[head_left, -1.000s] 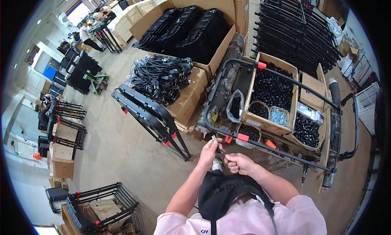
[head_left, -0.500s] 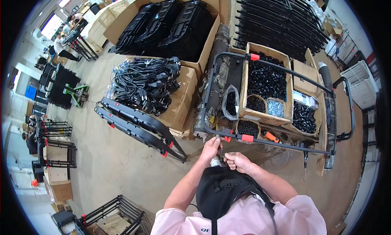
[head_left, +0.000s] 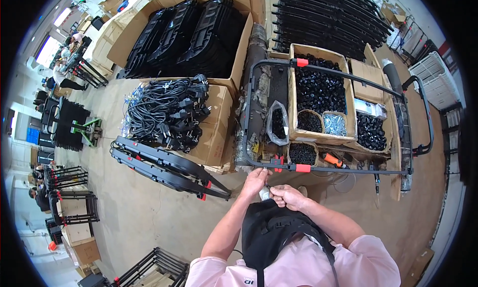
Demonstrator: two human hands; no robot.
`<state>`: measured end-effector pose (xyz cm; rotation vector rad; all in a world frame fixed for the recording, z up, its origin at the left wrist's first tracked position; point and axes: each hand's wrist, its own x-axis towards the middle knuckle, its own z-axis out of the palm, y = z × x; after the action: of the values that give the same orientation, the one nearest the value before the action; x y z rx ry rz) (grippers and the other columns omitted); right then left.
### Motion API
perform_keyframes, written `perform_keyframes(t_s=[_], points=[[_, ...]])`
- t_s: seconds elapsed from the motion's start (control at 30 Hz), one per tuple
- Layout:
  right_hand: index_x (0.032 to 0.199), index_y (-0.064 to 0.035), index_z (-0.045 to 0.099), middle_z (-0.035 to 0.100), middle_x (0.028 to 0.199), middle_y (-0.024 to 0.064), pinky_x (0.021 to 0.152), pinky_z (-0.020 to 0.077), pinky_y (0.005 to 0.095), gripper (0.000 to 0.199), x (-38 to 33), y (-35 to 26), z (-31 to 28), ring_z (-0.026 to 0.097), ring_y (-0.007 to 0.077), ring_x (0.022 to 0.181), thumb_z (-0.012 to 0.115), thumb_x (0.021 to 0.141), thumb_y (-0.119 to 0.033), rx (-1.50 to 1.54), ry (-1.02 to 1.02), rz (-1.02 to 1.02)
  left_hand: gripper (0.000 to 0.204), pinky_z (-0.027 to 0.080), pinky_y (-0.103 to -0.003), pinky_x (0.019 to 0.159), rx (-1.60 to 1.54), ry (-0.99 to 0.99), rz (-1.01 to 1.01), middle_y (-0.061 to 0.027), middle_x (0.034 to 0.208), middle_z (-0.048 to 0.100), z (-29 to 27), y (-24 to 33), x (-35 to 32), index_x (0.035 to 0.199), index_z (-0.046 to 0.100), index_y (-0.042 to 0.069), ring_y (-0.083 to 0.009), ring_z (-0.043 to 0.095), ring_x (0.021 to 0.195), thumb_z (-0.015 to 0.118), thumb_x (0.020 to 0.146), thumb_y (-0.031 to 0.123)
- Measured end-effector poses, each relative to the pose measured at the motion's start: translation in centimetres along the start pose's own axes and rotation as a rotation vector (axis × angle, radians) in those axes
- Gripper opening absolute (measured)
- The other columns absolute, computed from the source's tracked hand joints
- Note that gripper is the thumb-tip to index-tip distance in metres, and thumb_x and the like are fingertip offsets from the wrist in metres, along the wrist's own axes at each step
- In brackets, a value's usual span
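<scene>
A black tube frame point(head_left: 328, 119) with red clips lies over the bench point(head_left: 398, 138) of open boxes; its near bar runs left to right, just beyond both hands. The box of black plastic parts point(head_left: 318, 88) is further behind it. The left hand point(head_left: 255, 181) is nearer, its fingers almost touching the bar. The right hand point(head_left: 289, 195) is closed narrow around a small white piece point(head_left: 265, 193), held between the two hands, just below the bar.

The black bar point(head_left: 328, 169) and the boxes of small black parts point(head_left: 318, 90) block the way just above both hands in the middle, while bare floor point(head_left: 149, 212) lies open at the lower left.
</scene>
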<state>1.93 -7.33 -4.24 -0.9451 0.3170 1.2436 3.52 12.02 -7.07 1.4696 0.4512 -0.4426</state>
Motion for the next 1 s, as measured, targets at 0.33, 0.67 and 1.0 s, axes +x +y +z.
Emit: perform_keyframes(t_s=[0.33,0.67,1.0], points=[[0.096,-0.0047,0.062,0.042,0.071,-0.0080,0.052,0.0298,0.0239,0.031,1.3,0.4,1.0,0.035,0.0050,0.058,0.056,0.111,-0.032,0.025,-0.036,-0.022,0.031,0.042,-0.028,0.061,-0.042,-0.078,-0.157,0.0029,0.073,0.056,-1.3,0.0,0.9,0.096,0.073,0.002,-0.0085,0.048,0.064,0.058,0.108,0.025],[0.100,-0.0030,0.062,0.045,0.074,-0.0050,0.055,0.0338,0.0252,0.028,2.2,0.5,1.4,0.039,0.0069,0.062,0.055,0.112,-0.027,0.028,-0.039,-0.022,0.028,0.040,-0.026,0.062,-0.045,-0.042,-0.049,0.0041,0.074,0.056,-0.9,0.2,0.2,0.103,0.074,0.004,-0.0065,0.047,0.066,0.058,0.109,0.026],[0.100,-0.0037,0.063,0.048,0.074,-0.0032,0.060,0.0399,0.0278,0.031,2.8,-0.6,1.6,0.044,0.0107,0.065,0.053,0.113,-0.030,0.096,-0.015,-0.139,0.038,0.052,-0.039,0.090,0.310,0.387,0.448,-0.0100,0.102,0.072,-3.3,-1.4,-1.9,0.120,0.068,-0.003,-0.0232,0.065,0.094,0.056,0.109,0.031]])
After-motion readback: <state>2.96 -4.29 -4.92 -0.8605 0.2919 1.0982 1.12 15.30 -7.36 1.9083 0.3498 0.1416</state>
